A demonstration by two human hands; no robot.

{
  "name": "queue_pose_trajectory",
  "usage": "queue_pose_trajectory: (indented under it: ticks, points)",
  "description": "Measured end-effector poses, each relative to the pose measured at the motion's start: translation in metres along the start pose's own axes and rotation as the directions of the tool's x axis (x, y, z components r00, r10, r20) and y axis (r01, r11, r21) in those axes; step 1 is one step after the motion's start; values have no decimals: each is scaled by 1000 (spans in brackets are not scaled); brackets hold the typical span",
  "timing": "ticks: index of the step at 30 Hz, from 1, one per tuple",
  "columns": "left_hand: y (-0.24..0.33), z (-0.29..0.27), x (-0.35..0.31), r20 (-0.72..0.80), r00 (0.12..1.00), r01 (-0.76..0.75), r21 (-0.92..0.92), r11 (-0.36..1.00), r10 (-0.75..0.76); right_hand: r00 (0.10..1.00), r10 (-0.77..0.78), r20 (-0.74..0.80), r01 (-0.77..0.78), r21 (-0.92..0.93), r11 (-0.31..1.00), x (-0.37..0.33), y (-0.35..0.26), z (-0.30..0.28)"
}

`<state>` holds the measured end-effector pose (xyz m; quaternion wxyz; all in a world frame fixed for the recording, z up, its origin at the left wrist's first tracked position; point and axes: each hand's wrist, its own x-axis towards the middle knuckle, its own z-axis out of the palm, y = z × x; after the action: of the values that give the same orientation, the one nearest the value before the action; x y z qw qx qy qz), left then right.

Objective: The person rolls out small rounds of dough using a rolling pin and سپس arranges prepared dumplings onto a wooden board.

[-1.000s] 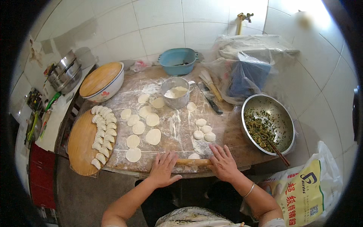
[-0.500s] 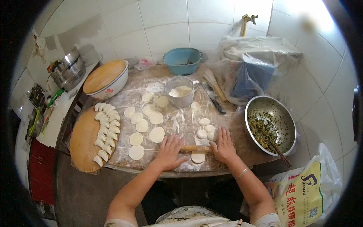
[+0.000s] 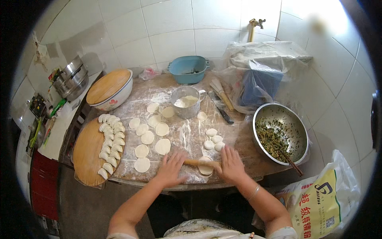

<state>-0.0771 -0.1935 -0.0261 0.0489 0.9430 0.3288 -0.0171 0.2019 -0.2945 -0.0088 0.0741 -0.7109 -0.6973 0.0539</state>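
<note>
A wooden rolling pin [image 3: 192,162] lies crosswise on the floured wooden table, over a round dough wrapper [image 3: 205,170] near the front edge. My left hand [image 3: 171,172] rests flat at the pin's left end, fingers stretched. At the other end my right hand [image 3: 230,165] presses with its palm, fingers also straight and pointing away from me. Several small dough pieces [image 3: 217,139] sit just beyond my right hand. To the left of my left hand, several rolled wrappers [image 3: 162,146] are spread out, some overlapping.
Rows of dumplings [image 3: 117,141] lie on a round wooden board [image 3: 85,155] at left. A steel bowl of chopped filling [image 3: 299,115] with chopsticks stands right. Behind are a flour cup [image 3: 187,112], a knife [image 3: 225,115], a brush [image 3: 223,95] and a blue basin [image 3: 188,78].
Both hands and the rolling pin have shifted slightly toward me, and the pin now crosses the middle of the wrapper. The whole view has also tilted a little.
</note>
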Motion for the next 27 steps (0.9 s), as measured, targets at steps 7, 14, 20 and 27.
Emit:
queue_pose_trajectory:
  ticks: [7,14,20,27]
  points:
    - [11,-14,14,-38,999,-18,-43,999,16,978,207,-4,-204,169,964,2,23,11]
    - [8,-8,-40,45,999,-10,-26,1000,12,994,-85,72,80,76,994,-47,-19,-8]
    - [8,-17,19,27,998,60,-91,994,-58,970,238,-46,-226,183,957,23,21,16]
    - [11,-4,-55,73,997,25,-46,999,-22,995,-63,72,55,107,993,-58,-15,-6]
